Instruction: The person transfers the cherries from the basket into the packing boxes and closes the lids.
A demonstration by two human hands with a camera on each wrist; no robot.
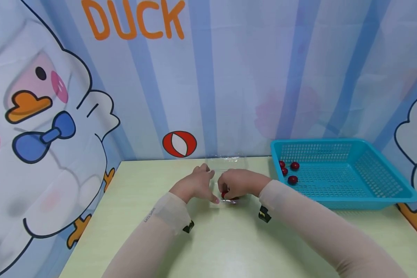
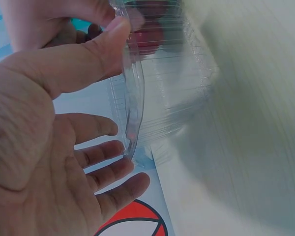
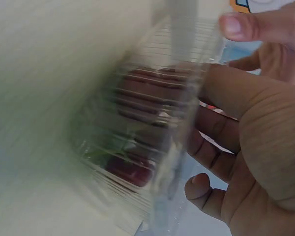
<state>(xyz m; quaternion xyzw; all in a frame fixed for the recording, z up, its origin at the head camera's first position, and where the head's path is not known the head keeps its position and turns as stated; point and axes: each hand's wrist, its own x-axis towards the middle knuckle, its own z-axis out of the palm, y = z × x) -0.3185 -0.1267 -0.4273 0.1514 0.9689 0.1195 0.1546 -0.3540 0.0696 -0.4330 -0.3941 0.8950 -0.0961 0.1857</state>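
Observation:
A clear plastic box (image 2: 179, 81) stands on the table, with dark red cherries (image 3: 130, 169) inside it. My left hand (image 1: 197, 183) is at the box's left side, its thumb touching the rim and its other fingers spread loosely. My right hand (image 1: 241, 183) reaches down into the box from above, thumb and fingers bent around a red cherry (image 1: 224, 194). In the left wrist view a cherry (image 2: 148, 39) shows through the ribbed wall near the right hand's fingertips. Those fingertips are partly hidden, and the right wrist view is blurred.
To the right, a turquoise basket (image 1: 333, 200) holds several loose cherries (image 1: 293, 180) near its left wall. The pale table (image 1: 212, 247) meets a printed duck curtain (image 1: 236, 77) at the back. The box's transparent lid (image 1: 226, 162) extends toward that curtain.

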